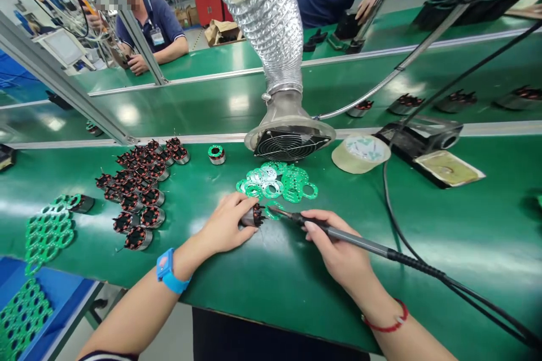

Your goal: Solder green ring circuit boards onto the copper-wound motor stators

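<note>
My left hand [228, 223] is wrapped around a motor stator [253, 216] with copper windings, tipped on its side on the green bench. In my right hand [332, 240] is a soldering iron [347, 236], its tip pointing left near the stator's wound end. A green ring-shaped circuit board [274, 210] lies by the iron's tip. Just behind it spreads a pile of similar ring boards [292, 183], some showing a white face. Whether the tip touches the board or the stator, I cannot tell.
Several stators [141, 180] stand grouped at left, beside green board panels [48, 231]. One stator topped with a green ring [217, 154] stands alone. A fume extractor [292, 141] hangs over the pile. Right of it are a tape roll [361, 153] and an iron stand with sponge [449, 168]. Co-workers sit opposite.
</note>
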Action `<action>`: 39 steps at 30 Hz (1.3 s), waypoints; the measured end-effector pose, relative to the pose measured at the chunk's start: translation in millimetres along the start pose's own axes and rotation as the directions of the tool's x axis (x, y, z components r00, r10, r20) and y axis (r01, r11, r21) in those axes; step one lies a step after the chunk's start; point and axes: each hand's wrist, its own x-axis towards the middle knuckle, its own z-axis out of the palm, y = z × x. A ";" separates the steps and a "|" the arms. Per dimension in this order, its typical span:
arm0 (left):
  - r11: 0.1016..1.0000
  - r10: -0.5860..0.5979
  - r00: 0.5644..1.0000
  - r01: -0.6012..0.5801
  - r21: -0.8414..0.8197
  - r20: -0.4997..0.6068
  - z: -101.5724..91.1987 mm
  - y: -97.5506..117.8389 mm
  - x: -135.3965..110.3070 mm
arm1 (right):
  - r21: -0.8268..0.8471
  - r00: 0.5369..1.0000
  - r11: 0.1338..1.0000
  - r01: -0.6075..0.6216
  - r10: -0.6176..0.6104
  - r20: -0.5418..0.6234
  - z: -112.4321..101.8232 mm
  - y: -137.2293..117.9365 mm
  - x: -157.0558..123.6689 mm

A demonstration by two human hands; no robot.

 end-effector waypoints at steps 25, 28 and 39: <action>0.999 0.012 1.000 -0.013 -0.043 -0.016 3.4 -4.6 1.0 | 0.146 0.987 0.979 -0.143 0.151 -0.048 -3.4 0.6 -2.0; 0.999 0.003 1.000 -0.003 -0.047 -0.012 3.1 -4.3 0.7 | 0.068 0.996 0.995 -0.076 0.079 -0.044 -5.8 -0.8 -1.7; 0.998 0.005 0.999 -0.007 -0.064 -0.043 5.4 -5.5 0.7 | -0.054 0.980 0.979 0.197 -0.199 -0.028 -9.7 -5.8 -3.9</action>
